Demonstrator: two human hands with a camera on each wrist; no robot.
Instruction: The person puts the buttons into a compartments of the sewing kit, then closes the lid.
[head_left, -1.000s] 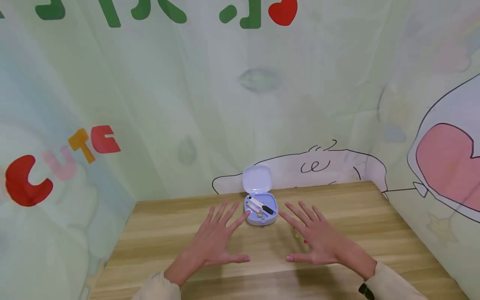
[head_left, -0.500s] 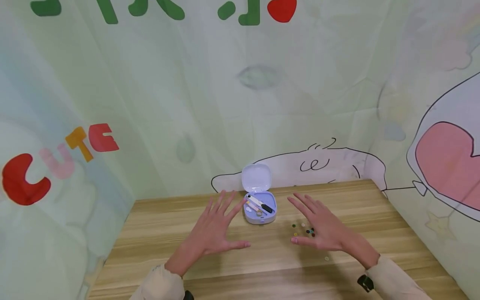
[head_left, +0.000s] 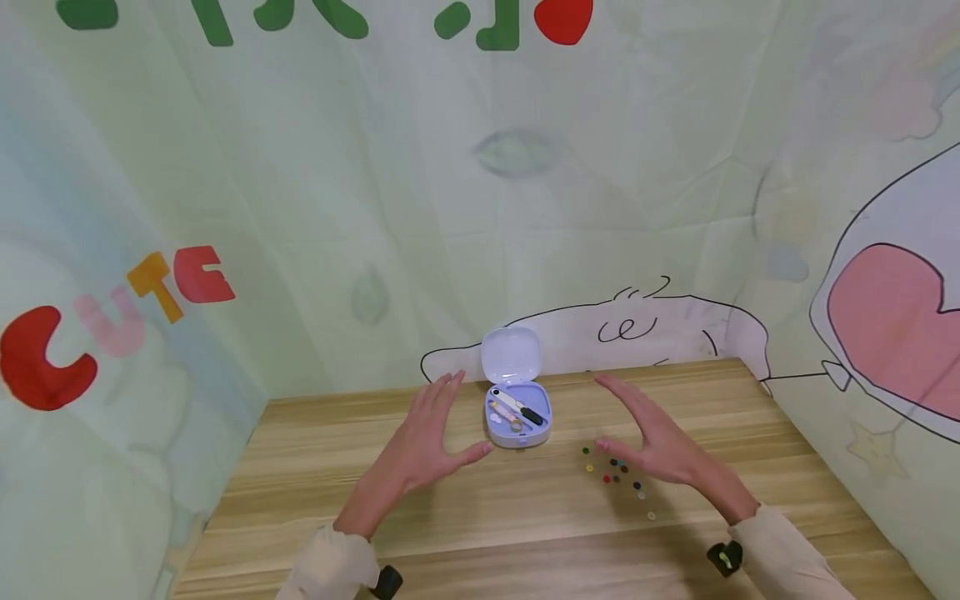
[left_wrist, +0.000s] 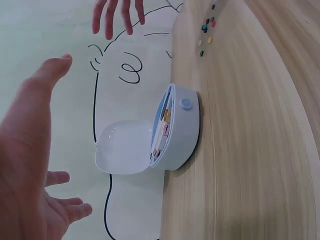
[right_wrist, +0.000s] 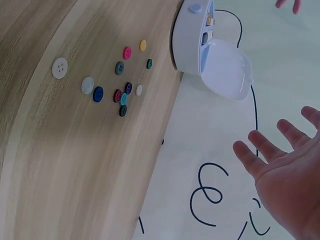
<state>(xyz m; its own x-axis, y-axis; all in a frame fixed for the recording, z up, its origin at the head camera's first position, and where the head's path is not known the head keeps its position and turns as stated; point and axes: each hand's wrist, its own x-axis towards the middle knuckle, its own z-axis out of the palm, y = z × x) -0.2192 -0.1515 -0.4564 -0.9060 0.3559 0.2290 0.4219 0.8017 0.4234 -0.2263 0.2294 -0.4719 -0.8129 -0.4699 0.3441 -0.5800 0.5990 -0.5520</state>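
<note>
Overhead, "CUTE" lettering point(head_left: 112, 325) beside hands.

A wooden table point(head_left: 315, 467) stands against pale green cartoon-printed cloth walls point(head_left: 300, 208), apparently evenly lit.

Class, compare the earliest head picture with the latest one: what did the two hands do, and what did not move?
Both hands rose off the table and turned edge-on, the left hand and right hand moving apart. The right hand's lifting uncovered the scattered buttons. Neither hand took hold of anything. The open lilac case stayed in place, lid up.
</note>
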